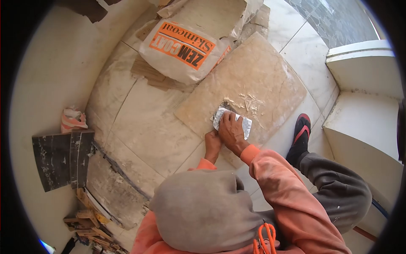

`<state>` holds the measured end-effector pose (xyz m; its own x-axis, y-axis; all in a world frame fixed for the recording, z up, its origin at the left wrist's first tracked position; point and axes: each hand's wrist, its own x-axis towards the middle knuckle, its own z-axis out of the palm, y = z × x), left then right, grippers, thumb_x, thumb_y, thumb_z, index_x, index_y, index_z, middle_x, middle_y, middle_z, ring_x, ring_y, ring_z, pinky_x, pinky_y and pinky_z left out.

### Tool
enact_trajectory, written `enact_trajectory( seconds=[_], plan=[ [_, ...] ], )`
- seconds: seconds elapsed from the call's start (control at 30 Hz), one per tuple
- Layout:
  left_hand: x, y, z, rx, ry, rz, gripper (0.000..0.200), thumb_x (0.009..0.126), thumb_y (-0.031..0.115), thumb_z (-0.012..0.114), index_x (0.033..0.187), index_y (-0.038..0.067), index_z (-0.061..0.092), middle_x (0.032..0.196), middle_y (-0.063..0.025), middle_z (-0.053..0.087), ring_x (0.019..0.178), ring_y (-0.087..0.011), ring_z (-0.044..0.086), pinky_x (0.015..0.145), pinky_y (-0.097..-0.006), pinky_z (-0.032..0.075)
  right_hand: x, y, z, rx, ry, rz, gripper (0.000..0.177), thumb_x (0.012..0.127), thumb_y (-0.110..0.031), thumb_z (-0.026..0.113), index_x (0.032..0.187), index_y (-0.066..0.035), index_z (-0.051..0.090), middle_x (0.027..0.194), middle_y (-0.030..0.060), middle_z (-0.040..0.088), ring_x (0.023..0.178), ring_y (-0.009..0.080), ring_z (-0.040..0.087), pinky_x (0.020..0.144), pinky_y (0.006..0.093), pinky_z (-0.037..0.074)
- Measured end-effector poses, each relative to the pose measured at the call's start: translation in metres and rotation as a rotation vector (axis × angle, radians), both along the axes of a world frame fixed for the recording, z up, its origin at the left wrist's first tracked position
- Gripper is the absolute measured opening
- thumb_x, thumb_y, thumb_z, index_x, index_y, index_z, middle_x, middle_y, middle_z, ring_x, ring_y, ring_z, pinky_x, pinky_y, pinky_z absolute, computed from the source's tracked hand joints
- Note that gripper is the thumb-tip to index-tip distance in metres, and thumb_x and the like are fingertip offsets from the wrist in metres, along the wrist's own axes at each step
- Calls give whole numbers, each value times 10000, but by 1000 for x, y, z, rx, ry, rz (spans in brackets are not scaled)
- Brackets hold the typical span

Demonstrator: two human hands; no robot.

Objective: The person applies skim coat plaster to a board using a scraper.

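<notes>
My right hand [231,129] presses its curled fingers onto a silver, foil-like packet [245,125], which lies tilted on a large beige tile [262,67]. Close beside it, my left hand [212,143] is closed at the packet's lower left edge; its fingertips are partly hidden, and I cannot make out what they grip. A small dark patch [228,104] shows at the packet's upper edge. Thin whitish shavings [250,103] lie scattered on the tile just beyond my hands.
A white and orange Skimcoat bag [182,48] lies beyond the tile, beside some wood-coloured pieces [153,75]. My foot in a sandal [301,132] is at the right, near a white ledge [359,110]. Dark boards [53,161] and wood scraps [86,222] are at the left wall.
</notes>
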<state>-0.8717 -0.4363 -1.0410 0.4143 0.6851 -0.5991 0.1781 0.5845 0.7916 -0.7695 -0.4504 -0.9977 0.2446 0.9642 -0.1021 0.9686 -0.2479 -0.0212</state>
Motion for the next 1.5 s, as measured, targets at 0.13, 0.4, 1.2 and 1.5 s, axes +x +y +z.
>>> enact_trajectory(
  seconds=[0.13, 0.4, 1.2, 1.5],
  plan=[
    [0, 4, 14, -63, 51, -25, 145, 853, 27, 644, 937, -87, 675, 831, -33, 667, 711, -80, 566, 613, -262, 495, 13, 0, 9, -18, -8, 67, 273, 816, -181, 583, 1010, -3, 652, 1067, 146, 540, 1009, 287, 493, 753, 465, 408],
    [-5, 4, -8, -81, -10, -45, 151, 912, 69, 619, 970, -58, 677, 849, -47, 675, 732, -95, 621, 638, -262, 534, 10, 2, 14, -99, 53, -18, 298, 811, -200, 586, 1012, 13, 642, 1064, 153, 541, 1001, 299, 509, 761, 473, 425],
    [-15, 46, 94, 1110, 198, -222, 244, 816, -48, 688, 978, 127, 740, 1392, -220, 447, 1261, -371, 500, 995, -376, 457, 145, -53, 52, -250, 1136, -526, 334, 773, -247, 576, 725, 71, 489, 635, 75, 381, 613, 155, 424, 556, 382, 369],
    [-29, 25, 41, 280, -93, 21, 457, 844, -90, 596, 1282, 7, 510, 1392, -193, 406, 1202, -275, 536, 882, -330, 532, 93, -48, 51, -287, 1158, -439, 270, 865, -173, 515, 1025, 35, 578, 810, 130, 600, 762, 212, 540, 720, 385, 459]
  ],
)
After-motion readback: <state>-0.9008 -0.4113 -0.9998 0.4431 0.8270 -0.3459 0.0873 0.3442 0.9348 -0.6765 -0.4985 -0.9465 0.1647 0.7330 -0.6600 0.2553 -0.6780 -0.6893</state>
